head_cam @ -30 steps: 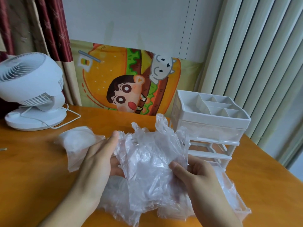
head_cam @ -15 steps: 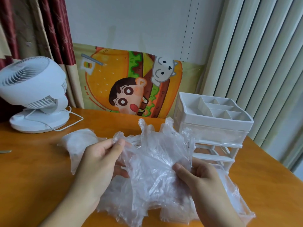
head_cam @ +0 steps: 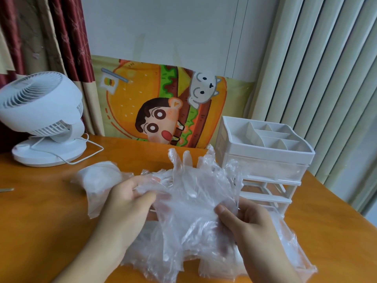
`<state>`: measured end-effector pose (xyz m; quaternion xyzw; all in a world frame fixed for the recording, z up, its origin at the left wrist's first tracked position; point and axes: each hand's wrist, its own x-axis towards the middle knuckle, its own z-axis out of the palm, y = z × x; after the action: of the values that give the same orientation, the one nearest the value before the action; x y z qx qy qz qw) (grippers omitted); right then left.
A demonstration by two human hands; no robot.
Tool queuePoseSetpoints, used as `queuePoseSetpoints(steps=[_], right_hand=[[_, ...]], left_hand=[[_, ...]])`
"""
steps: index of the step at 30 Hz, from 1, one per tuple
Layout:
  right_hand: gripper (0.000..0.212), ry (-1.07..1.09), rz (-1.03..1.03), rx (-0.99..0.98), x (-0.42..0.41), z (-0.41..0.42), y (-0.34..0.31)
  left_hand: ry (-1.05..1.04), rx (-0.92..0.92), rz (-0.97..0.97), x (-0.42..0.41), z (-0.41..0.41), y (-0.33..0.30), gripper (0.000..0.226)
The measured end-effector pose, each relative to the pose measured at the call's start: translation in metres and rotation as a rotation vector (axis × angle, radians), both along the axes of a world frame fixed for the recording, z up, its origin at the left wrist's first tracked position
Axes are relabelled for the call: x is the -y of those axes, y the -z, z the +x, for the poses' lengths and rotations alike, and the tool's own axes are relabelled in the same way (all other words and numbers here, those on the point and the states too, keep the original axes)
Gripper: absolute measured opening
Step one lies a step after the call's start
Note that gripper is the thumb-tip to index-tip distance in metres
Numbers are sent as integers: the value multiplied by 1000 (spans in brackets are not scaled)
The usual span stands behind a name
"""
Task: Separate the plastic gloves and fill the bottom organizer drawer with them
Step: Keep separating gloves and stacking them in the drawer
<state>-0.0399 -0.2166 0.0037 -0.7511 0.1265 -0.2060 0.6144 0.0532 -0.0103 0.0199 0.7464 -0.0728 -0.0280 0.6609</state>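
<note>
1. Left hand [head_cam: 124, 205] and right hand [head_cam: 251, 223] each pinch the plastic gloves [head_cam: 193, 201] with curled fingers, above the near counter [head_cam: 40, 221].
2. More gloves fill the pulled-out bottom drawer [head_cam: 304, 272], near right.
3. Organizer [head_cam: 265, 160] stands right.

Two hands: left [head_cam: 124, 209], right [head_cam: 251, 223]. One organizer [head_cam: 263, 156]. One fan [head_cam: 40, 111]. One bench [head_cam: 40, 231]. One poster [head_cam: 163, 107]. Gloves [head_cam: 195, 201]: bunched, count indeterminate.
</note>
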Motion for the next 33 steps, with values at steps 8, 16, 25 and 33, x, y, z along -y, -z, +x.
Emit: queuePoseSetpoints(steps=[8, 16, 25, 33], right_hand=[[23, 8, 21, 10, -1, 0, 0], [19, 27, 35, 26, 2, 1, 3], [29, -21, 46, 29, 3, 0, 2], [28, -12, 27, 45, 0, -2, 0]], left_hand=[[180, -127, -151, 1, -1, -4, 21], [71, -65, -113, 3, -3, -4, 28], [-3, 82, -220, 0, 3, 3, 18], [365, -284, -295, 3, -7, -1, 85]])
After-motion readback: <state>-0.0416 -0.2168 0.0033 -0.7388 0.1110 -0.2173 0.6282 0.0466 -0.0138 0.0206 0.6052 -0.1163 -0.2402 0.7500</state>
